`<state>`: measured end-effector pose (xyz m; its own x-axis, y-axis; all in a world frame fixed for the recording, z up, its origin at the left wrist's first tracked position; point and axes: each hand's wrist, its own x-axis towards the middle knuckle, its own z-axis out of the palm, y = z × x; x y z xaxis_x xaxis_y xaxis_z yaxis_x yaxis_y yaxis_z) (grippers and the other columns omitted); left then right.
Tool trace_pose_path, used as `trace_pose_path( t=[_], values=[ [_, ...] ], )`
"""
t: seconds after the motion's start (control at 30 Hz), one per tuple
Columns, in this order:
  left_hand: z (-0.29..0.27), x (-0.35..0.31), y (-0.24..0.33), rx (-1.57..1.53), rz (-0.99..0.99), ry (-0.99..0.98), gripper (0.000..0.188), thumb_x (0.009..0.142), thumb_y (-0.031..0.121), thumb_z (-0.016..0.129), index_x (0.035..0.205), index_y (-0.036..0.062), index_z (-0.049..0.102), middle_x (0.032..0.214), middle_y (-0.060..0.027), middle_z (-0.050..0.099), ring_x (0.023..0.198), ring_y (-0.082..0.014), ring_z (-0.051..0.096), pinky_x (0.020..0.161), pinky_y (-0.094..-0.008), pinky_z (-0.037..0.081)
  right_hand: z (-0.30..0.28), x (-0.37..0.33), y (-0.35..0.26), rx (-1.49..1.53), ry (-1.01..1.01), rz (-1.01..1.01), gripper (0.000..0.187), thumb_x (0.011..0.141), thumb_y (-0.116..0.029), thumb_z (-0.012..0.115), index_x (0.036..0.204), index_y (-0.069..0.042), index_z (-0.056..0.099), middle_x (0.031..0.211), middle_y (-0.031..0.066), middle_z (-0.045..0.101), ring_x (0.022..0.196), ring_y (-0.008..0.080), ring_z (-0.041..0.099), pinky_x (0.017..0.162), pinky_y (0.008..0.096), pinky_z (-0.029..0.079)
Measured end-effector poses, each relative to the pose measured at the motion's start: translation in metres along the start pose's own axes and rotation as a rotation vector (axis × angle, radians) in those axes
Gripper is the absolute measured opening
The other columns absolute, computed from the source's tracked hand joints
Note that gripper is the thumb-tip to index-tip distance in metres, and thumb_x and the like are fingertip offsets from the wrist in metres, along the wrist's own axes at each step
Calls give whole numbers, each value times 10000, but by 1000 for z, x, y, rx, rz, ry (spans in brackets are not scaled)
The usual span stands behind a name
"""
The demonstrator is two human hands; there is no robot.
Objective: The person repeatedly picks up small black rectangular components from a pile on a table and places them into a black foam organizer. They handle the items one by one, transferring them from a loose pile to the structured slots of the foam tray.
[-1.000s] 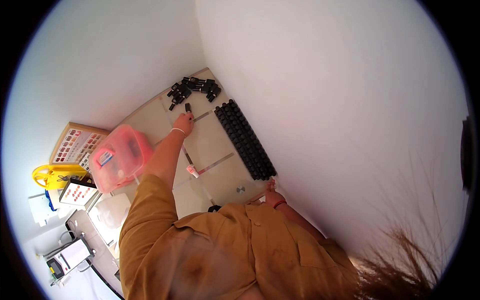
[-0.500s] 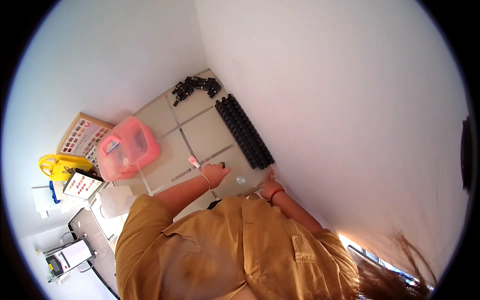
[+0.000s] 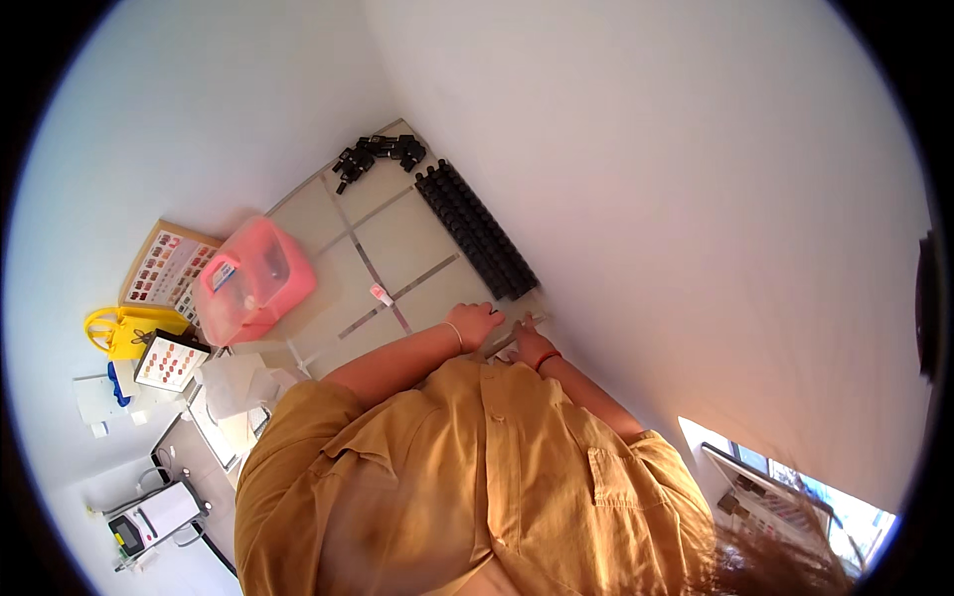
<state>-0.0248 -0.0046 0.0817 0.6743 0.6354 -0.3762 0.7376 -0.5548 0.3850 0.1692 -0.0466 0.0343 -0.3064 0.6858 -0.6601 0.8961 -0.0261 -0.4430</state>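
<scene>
My left hand (image 3: 477, 326) is low over the tiled surface in front of me, its fingers curled round something small and dark that I cannot make out. Close to its right, my right hand (image 3: 530, 345) has fingers stretched forward, and I see nothing clearly held in it. Just beyond both hands, long rows of small black cylindrical pieces (image 3: 475, 230) stand packed side by side along the right wall. A small pink-and-white tube-like item (image 3: 381, 294) lies to the left of my left hand.
Loose black pieces (image 3: 378, 157) lie heaped in the far corner. On the left stand a pink lidded plastic box (image 3: 256, 283), colour sample boards (image 3: 171, 266), a yellow bag (image 3: 134, 331) and a translucent container (image 3: 234, 385). White walls (image 3: 636, 179) rise along the right and far sides.
My left hand has moved right, closer to my right hand. A clear round disc seen between the hands before is now out of sight. The view has shifted slightly.
</scene>
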Motion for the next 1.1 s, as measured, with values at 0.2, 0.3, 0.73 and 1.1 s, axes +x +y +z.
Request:
trace_pose_path(
  t=[0.2,0.3,0.73,1.1],
  values=[
    [13,4,-9,-311,75,108,376,773,116,488,1149,121,476,1087,-155,502,956,-336,541,816,-396,445,12,4,12,86,51,-195,749,736,-225,631,1333,17,248,1412,254,157,1176,374,411,956,343,379],
    [28,0,-15,-503,37,212,416,758,129,523,1168,85,468,1117,-171,510,976,-336,542,845,-375,443,19,5,13,156,84,-261,734,745,-200,623,1334,21,245,1404,246,200,1239,343,346,997,318,332],
    [41,15,-13,-828,-59,8,599,681,175,547,1236,-12,425,1173,-234,506,1099,-343,486,945,-359,379,7,13,-2,367,55,-231,804,760,-195,602,1375,23,130,1297,218,403,913,244,595,778,295,473],
    [51,28,-25,-831,-92,-1,624,714,172,547,1278,-24,366,1206,-232,488,1040,-310,537,887,-344,424,2,16,-6,417,125,-231,819,765,-206,611,1383,10,119,1278,204,423,839,209,598,747,286,477]
  ],
)
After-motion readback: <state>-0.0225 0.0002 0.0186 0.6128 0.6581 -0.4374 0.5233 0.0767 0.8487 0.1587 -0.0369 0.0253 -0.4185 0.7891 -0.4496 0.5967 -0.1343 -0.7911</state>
